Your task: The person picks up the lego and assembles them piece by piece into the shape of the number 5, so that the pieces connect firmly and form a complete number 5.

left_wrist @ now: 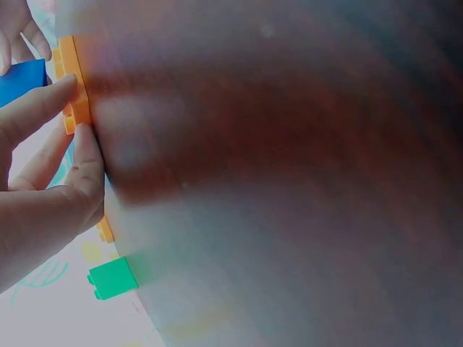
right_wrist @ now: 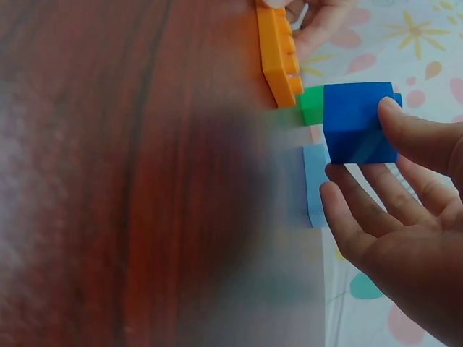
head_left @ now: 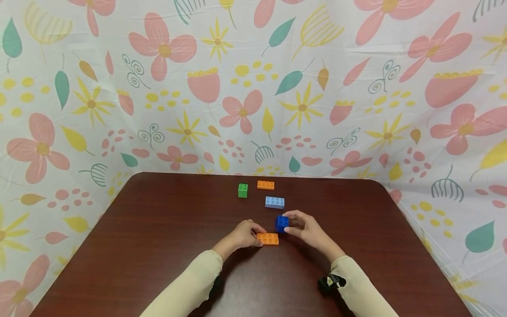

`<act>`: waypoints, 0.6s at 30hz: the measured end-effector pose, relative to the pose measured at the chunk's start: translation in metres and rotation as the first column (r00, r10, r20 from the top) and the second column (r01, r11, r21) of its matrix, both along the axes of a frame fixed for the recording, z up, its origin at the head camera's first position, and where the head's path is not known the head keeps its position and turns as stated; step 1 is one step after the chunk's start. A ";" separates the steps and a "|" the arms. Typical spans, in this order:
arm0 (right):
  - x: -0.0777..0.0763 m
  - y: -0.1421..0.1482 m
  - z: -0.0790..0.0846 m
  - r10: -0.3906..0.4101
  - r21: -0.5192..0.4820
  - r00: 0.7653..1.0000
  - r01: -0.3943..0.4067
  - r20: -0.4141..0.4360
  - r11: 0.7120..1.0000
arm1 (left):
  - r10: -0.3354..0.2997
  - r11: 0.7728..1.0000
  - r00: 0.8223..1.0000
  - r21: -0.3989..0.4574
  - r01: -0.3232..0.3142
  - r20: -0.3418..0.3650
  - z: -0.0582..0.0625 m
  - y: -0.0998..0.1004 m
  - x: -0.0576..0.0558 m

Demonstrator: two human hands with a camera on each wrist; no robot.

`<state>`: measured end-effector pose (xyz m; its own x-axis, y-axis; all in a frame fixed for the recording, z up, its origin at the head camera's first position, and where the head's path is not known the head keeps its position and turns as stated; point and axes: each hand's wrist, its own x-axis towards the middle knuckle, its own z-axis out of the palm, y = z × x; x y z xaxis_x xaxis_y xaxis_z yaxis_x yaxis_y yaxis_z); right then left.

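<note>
My left hand (head_left: 245,234) pinches the left end of a flat orange toy brick (head_left: 268,239) that lies on the table. In the left wrist view, the thumb and a finger grip the edges of this orange brick (left_wrist: 75,87). Just behind and to the right of it, my right hand (head_left: 308,227) holds a dark blue brick (head_left: 282,223) between thumb and fingers. The right wrist view shows the blue brick (right_wrist: 358,123) held off the tabletop, its studs turned toward the thumb side.
Farther back on the dark brown table (head_left: 174,229) lie a light blue brick (head_left: 275,202), a second flat orange brick (head_left: 266,185) and a green brick (head_left: 243,190). Behind the table's far edge hangs a flower-patterned cloth (head_left: 245,88).
</note>
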<state>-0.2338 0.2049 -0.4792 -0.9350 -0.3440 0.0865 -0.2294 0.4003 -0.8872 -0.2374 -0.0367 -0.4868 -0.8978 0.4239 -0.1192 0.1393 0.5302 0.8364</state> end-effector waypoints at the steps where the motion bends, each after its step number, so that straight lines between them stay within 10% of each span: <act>1: 0.001 -0.001 0.000 0.000 -0.001 1.000 0.000 0.011 1.000 | 0.001 1.000 1.000 -0.004 -0.001 -0.002 0.000 0.000 0.000; 18: 0.011 -0.006 -0.002 0.119 -0.029 0.992 -0.118 0.035 0.993 | -0.003 1.000 1.000 -0.022 0.003 0.000 0.001 0.000 0.000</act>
